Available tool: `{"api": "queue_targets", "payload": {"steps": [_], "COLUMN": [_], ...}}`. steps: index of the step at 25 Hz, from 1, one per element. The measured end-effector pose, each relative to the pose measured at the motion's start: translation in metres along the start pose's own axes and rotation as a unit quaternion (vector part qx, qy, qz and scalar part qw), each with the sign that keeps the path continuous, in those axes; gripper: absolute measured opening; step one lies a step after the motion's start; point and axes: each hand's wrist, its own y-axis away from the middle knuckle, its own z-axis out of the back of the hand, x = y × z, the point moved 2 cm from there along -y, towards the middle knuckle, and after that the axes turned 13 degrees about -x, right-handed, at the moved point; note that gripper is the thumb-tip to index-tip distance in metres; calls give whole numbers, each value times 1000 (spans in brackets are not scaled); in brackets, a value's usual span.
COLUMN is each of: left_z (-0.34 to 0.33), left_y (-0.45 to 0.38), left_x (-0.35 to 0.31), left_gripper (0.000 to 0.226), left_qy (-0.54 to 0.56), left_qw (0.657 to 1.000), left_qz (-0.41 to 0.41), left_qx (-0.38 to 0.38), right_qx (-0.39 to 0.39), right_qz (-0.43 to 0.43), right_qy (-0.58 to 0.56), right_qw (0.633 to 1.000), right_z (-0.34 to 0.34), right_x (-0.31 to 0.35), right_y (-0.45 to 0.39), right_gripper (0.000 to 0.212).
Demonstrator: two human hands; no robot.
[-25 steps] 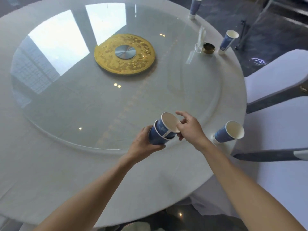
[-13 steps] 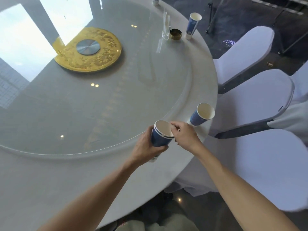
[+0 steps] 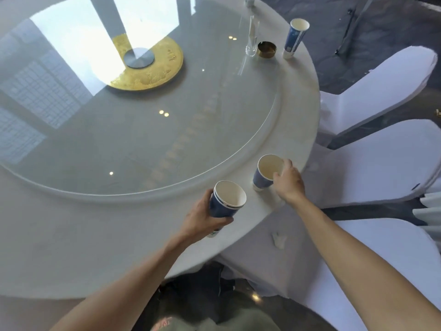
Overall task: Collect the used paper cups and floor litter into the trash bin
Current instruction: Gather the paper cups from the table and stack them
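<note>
Left hand is wrapped around a stack of nested blue paper cups, lower middle of the frame, just above the counter edge. Right hand has its fingers curled on the rim of another blue paper cup standing right of the stack. A third cup stands upper right.

Bright window glare (edges warped)

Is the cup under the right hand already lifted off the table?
No. The single cup stands with its base on the table while the right hand closes its grip around it.
</note>
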Motion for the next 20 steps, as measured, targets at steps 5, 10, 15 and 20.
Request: {"api": "queue_targets", "payload": {"steps": [5,10,15,20], "left_z": [-19,-31,-52,-93], "left_y": [31,65,113,178], "left_x": [-11,-11,0,4], "left_gripper": [78,80,85,86], "left_qy": [-9,-37,-33,-29], "left_qw": [999,997,996,996], "left_qz": [39,35,37,54], "left_qx": [-34,-53,-69,-70], "right_qx": [7,-27,-1,37], "right_qz": [20,-3,36,49], "right_qy": [-72,-233,-291,-287], "right_qw": [997,972,956,956], "right_z": [16,47,86,110], "right_x": [-10,-21,-47,-103], "right_y": [3,22,83,138], "right_gripper": [57,45,36,39]}}
